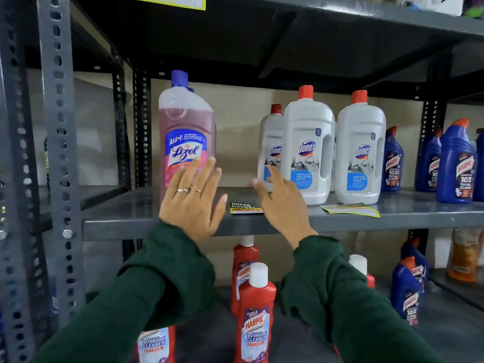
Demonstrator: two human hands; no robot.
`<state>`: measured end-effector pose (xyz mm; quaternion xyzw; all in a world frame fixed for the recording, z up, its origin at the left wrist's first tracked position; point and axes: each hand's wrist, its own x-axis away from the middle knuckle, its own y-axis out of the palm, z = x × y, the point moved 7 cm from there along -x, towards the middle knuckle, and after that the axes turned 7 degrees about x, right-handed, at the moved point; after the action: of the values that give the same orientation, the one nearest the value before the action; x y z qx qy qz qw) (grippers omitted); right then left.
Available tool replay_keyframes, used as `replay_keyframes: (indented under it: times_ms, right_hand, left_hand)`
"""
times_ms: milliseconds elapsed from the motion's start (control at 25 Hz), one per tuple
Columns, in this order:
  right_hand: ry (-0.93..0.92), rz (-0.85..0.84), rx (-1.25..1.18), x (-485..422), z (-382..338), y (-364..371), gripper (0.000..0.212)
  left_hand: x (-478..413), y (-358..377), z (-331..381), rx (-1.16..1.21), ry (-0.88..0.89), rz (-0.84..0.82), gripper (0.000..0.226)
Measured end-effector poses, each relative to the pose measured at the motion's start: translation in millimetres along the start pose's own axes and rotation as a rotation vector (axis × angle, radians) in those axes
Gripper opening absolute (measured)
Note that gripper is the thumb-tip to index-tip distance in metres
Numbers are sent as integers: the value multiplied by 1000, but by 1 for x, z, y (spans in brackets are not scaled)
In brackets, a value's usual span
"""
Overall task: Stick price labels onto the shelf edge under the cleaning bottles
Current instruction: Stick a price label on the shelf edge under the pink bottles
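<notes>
We are keeping both hands, left point(192, 203) and right point(281, 203), spread and empty. Two labels point(246, 208) point(352, 209) are lying on the shelf point(125, 227) top; its front edge is bare, so sticking seems not begun.

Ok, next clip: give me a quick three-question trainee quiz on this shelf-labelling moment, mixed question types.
1. True or false: the left hand is gripping the pink Lizol bottle.
2. Where does the black and yellow label lie? A) on the shelf top between the two hands B) stuck to the shelf's front edge C) on the lower shelf
3. How many white Domex bottles show on the middle shelf?

Key
1. False: the hand is open, fingers spread, in front of the bottle.
2. A. The right hand is just beside it.
3. Three: one stands behind the front two.
</notes>
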<state>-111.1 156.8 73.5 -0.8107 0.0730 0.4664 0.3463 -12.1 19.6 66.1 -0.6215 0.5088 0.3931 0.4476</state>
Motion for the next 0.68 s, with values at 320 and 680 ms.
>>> replay_keyframes:
  times_ms: [320, 680]
  right_hand:
    - [26, -63, 198, 0, 5, 18, 23]
    - [-1, -6, -527, 46, -23, 1, 30]
  left_hand:
    - [36, 19, -2, -121, 26, -205, 39]
    - [30, -4, -20, 851, -408, -195, 49]
